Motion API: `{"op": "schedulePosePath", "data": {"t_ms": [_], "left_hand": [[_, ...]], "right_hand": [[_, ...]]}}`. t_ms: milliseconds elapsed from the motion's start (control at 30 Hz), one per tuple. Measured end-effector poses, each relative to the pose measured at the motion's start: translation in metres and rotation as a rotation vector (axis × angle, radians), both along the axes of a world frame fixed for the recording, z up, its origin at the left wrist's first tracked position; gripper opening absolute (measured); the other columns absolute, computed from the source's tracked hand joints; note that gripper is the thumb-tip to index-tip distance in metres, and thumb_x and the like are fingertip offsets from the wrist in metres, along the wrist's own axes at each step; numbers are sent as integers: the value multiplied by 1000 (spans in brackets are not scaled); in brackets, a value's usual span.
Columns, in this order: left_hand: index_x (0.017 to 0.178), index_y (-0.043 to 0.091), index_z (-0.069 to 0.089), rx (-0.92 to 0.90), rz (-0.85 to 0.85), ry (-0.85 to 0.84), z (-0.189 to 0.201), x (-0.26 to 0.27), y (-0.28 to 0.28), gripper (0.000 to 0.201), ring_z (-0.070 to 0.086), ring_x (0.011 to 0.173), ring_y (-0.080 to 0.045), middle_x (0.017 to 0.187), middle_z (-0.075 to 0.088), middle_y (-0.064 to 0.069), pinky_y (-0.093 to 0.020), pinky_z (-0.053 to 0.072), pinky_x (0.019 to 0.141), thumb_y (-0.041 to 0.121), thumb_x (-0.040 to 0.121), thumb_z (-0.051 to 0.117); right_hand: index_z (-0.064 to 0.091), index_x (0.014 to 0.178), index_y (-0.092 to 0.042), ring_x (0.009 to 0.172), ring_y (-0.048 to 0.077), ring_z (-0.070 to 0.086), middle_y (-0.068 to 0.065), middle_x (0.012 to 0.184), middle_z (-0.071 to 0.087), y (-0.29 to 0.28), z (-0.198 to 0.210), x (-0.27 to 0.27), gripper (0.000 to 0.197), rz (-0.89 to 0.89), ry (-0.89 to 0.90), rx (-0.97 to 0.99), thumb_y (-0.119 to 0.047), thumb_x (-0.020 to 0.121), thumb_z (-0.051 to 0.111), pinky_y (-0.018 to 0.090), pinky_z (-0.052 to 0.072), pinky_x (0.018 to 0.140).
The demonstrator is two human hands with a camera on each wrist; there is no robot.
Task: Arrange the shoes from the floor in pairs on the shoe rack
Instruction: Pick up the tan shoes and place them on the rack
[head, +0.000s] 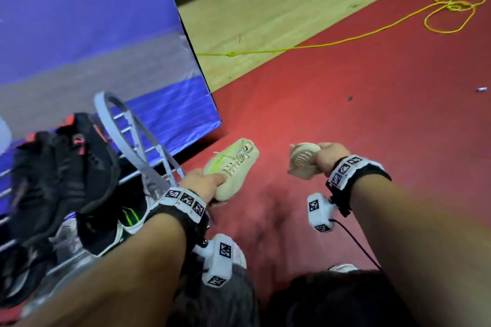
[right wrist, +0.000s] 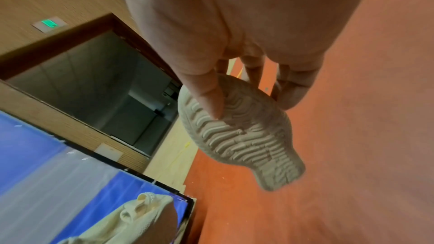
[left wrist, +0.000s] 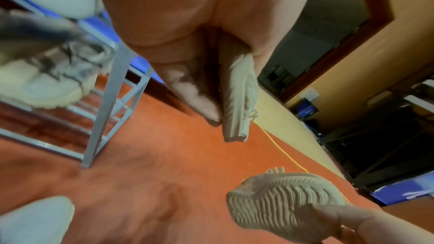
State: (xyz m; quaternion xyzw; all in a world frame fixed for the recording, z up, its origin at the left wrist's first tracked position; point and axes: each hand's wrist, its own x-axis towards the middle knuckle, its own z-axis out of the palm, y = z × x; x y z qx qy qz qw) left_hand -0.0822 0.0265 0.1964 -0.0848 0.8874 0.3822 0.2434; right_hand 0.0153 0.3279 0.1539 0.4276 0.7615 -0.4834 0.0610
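Observation:
I hold a pair of beige knit sneakers above the red floor. My left hand (head: 206,183) grips one beige sneaker (head: 233,164) by its heel, laces up, just right of the grey metal shoe rack (head: 148,156). In the left wrist view this sneaker (left wrist: 237,92) shows edge-on between thumb and fingers. My right hand (head: 329,158) grips the other beige sneaker (head: 303,160), its ribbed sole (right wrist: 244,133) turned toward the wrist camera with my thumb pressed on it. Black sneakers with red accents (head: 58,172) sit on the rack's upper shelf.
A dark shoe with green trim (head: 117,223) lies on a lower shelf, a pale chunky shoe (left wrist: 47,83) too. A blue and grey panel (head: 106,48) stands behind the rack. A yellow cord (head: 372,32) runs across the wooden floor strip (head: 279,8). My own shoe (head: 342,267) is below.

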Motion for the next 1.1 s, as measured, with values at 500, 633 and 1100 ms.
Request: {"op": "schedulePosePath", "data": {"t_ms": [500, 633, 1100], "left_hand": [[111, 14, 66, 752, 197, -65, 213, 114, -66, 26, 74, 73, -29, 88, 76, -12, -54, 60, 80, 27, 90, 73], [123, 15, 73, 952, 137, -220, 228, 133, -70, 61, 65, 119, -43, 125, 73, -13, -69, 39, 107, 23, 63, 84], [149, 14, 53, 1372, -174, -517, 224, 142, -143, 65, 44, 141, -48, 153, 51, -17, -82, 20, 110, 46, 93, 61]], "right_hand": [[64, 89, -6, 52, 27, 68, 16, 74, 70, -119, 256, 105, 12, 23, 504, 12, -16, 85, 70, 35, 58, 48], [62, 93, -9, 45, 20, 59, 9, 65, 62, -154, 287, 112, 9, -47, 701, -217, -12, 85, 64, 30, 51, 49], [61, 127, -11, 86, 29, 65, 17, 101, 61, -249, 310, 87, 40, -4, 799, -977, -29, 92, 72, 37, 62, 70]]}}
